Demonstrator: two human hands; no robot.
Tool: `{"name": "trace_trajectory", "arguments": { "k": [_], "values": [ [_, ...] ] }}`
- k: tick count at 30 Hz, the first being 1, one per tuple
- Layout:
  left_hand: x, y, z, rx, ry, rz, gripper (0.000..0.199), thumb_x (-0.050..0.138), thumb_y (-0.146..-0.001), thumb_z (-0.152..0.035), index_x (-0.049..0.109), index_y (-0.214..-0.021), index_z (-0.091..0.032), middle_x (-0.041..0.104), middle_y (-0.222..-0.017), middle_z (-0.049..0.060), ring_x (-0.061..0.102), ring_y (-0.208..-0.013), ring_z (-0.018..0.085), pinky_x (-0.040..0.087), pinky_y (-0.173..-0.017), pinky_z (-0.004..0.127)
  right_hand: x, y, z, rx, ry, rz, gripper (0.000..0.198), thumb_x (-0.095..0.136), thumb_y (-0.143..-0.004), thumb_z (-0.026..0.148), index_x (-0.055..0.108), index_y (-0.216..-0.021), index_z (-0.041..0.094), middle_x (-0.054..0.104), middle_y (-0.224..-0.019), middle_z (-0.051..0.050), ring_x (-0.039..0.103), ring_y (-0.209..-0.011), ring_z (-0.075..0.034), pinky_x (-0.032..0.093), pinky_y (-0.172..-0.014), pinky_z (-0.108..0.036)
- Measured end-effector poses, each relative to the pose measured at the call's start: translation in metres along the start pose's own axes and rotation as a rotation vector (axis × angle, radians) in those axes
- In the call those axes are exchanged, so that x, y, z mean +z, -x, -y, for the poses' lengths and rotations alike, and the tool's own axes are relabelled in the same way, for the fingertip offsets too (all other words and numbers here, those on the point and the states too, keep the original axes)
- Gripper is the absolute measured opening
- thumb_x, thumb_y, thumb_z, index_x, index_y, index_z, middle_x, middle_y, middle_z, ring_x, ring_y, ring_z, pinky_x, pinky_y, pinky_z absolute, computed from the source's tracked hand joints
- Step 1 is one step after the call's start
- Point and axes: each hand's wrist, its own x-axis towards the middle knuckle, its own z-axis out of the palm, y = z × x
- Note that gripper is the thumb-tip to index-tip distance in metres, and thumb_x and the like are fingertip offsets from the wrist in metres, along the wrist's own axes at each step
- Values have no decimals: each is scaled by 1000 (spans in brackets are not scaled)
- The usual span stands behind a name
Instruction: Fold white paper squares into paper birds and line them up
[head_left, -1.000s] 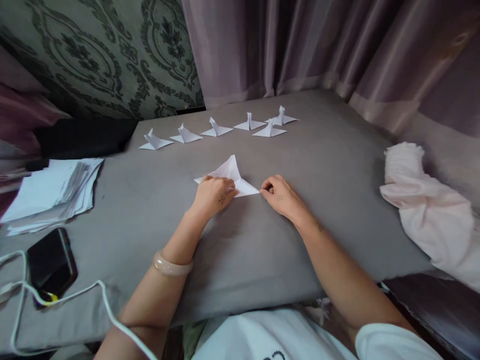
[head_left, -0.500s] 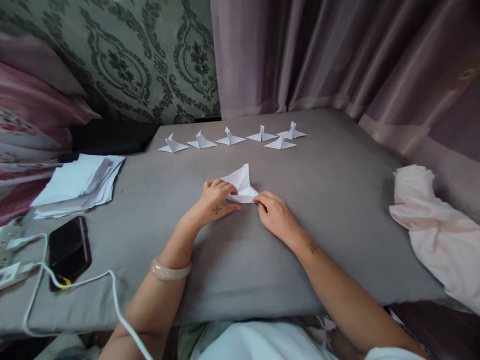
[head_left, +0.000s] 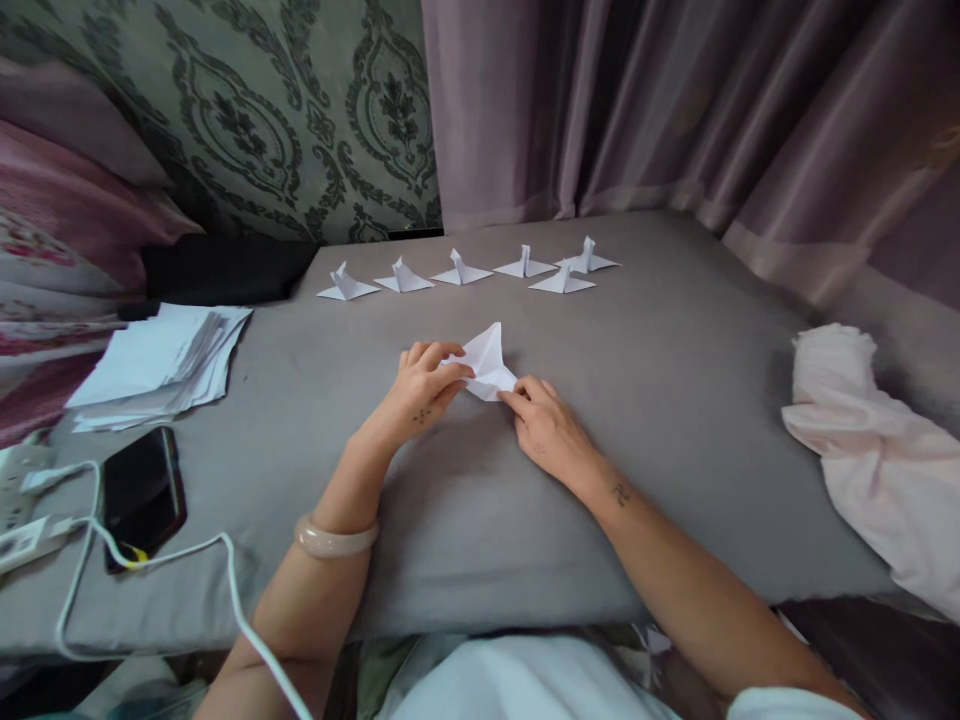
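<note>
A partly folded sheet of white paper (head_left: 486, 362) is held low over the grey cloth between my hands, one pointed flap standing up at the back. My left hand (head_left: 426, 385) pinches its left side between thumb and fingers, covering that corner. On the right corner, my right hand (head_left: 546, 420) grips the paper between thumb and curled forefinger. Beyond my hands stand several folded white paper figures with flat wings and raised middles, among them one at the left (head_left: 346, 284) and one set nearer (head_left: 562, 280).
A stack of white paper (head_left: 161, 365) lies at the left, with a black phone (head_left: 144, 490) and a white cable (head_left: 187, 548) nearer me. Pale pink cloth (head_left: 862, 440) is bunched at the right. Patterned wall and curtain (head_left: 510, 110) border the grey-covered table (head_left: 675, 400).
My left hand has turned, its thumb moving up from below onto the paper's edge. The paper's front edge has tilted and its tip shifted slightly right. My right thumb now lies along the right corner.
</note>
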Motion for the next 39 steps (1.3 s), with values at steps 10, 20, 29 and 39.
{"name": "trace_trajectory", "arguments": {
  "k": [10, 20, 29, 39],
  "values": [
    [-6, 14, 16, -642, 48, 128, 37, 68, -78, -43, 57, -102, -17, 63, -91, 7, 61, -81, 23, 48, -69, 33, -1, 1, -1, 7, 11, 49, 48, 36, -90, 4, 65, -123, 23, 56, -108, -10, 50, -97, -21, 45, -80, -31],
    [9, -3, -12, -577, 221, 165, 20, 56, -86, -34, 71, -85, -21, 70, -76, 3, 61, -68, 18, 42, -63, 28, -4, 1, 3, 6, 46, 67, 47, 38, -91, 6, 62, -127, 23, 57, -107, -11, 49, -95, -22, 44, -80, -33],
    [21, -2, -24, -482, 235, 149, 19, 56, -88, -31, 73, -91, -22, 73, -86, 4, 63, -74, 19, 43, -65, 27, -6, 1, 4, 0, 82, 86, 48, 40, -88, 4, 64, -123, 28, 56, -106, -10, 47, -92, -22, 41, -73, -33],
    [25, -1, -29, -393, 124, 199, 20, 51, -92, -29, 70, -91, -23, 68, -95, 3, 64, -75, 17, 40, -60, 25, -10, 3, 6, -6, 91, 101, 47, 41, -88, 6, 65, -122, 27, 55, -107, -11, 49, -94, -23, 43, -75, -33]
  ]
}}
